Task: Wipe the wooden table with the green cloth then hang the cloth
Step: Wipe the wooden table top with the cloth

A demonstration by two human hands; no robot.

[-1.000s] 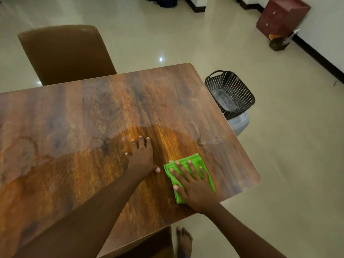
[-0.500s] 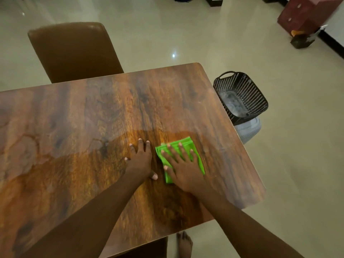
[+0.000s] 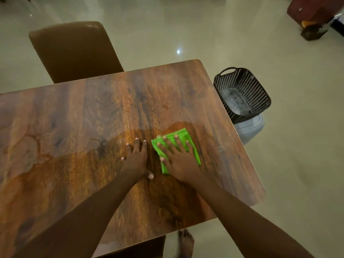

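Observation:
A folded green cloth (image 3: pixel 186 136) lies flat on the wooden table (image 3: pixel 74 127), near its right end. My right hand (image 3: pixel 178 159) presses down on the cloth with fingers spread, covering most of it. My left hand (image 3: pixel 135 159) rests flat on the bare wood just left of the cloth, fingers apart, holding nothing. A darker, glossy wiped patch surrounds both hands and stretches to the left.
A brown chair (image 3: pixel 74 51) stands at the table's far side. A black perforated basket (image 3: pixel 242 94) sits on a pale stool off the table's right edge. A red-brown cabinet (image 3: pixel 312 10) stands far right. My bare foot (image 3: pixel 185 243) is on the tiled floor.
My right hand has slid the cloth away from me and slightly left, from near the table's near right corner toward its middle. My left hand has stayed planted.

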